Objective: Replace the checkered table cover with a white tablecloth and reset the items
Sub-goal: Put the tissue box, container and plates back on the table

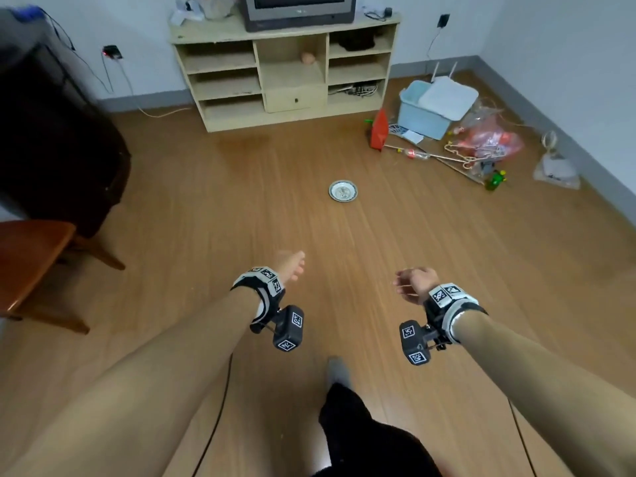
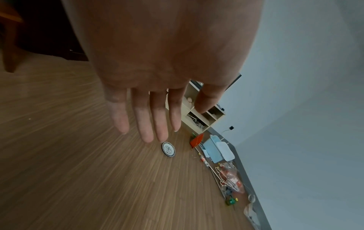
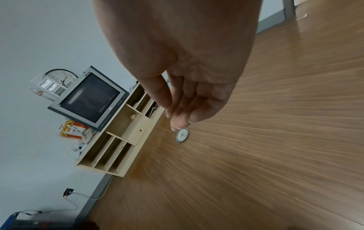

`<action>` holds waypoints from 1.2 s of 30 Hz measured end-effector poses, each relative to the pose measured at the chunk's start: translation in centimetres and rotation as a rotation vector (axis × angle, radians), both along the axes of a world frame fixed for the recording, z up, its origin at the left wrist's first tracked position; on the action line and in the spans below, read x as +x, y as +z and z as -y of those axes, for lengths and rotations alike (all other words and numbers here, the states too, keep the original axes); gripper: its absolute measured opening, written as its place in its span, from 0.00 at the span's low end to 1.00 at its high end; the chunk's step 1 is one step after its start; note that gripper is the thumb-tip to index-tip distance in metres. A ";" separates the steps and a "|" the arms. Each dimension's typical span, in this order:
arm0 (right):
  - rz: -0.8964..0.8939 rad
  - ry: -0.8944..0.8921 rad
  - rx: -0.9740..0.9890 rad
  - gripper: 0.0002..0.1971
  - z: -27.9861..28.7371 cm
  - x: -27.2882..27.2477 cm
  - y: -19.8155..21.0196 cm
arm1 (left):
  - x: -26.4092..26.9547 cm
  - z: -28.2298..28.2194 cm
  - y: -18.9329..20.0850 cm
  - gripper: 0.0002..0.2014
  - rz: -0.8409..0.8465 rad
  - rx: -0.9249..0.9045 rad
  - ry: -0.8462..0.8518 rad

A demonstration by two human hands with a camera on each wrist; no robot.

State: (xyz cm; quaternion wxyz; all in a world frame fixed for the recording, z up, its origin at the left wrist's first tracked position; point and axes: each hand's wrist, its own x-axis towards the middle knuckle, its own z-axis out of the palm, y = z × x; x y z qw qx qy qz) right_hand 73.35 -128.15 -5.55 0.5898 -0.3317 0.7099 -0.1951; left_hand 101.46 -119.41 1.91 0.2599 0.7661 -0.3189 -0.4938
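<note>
Two empty hands reached out over the wood floor (image 1: 206, 208).
The left hand (image 1: 292, 266) had fingers straight and spread; the right hand (image 1: 414, 282) hung loosely curled, and a patterned plate (image 1: 343, 191) lay well ahead, between them.

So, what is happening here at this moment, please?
A person stands on a wooden floor with both arms stretched forward. The left hand is open with straight fingers, and the right hand hangs loosely curled; neither holds anything. A patterned plate lies on the floor ahead of them, untouched. No table or tablecloth is in view, so the progress of the task cannot be told.
</note>
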 end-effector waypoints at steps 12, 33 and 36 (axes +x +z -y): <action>-0.001 0.110 0.017 0.08 29.4 10.2 0.7 | 10.2 27.6 0.3 0.09 0.052 0.070 0.062; -0.095 -0.034 0.061 0.07 69.4 12.3 0.4 | 12.5 79.0 -5.7 0.10 0.015 0.138 -0.292; -0.101 -0.041 0.078 0.08 74.6 11.7 -2.6 | 11.3 84.3 -8.3 0.09 -0.035 0.143 -0.195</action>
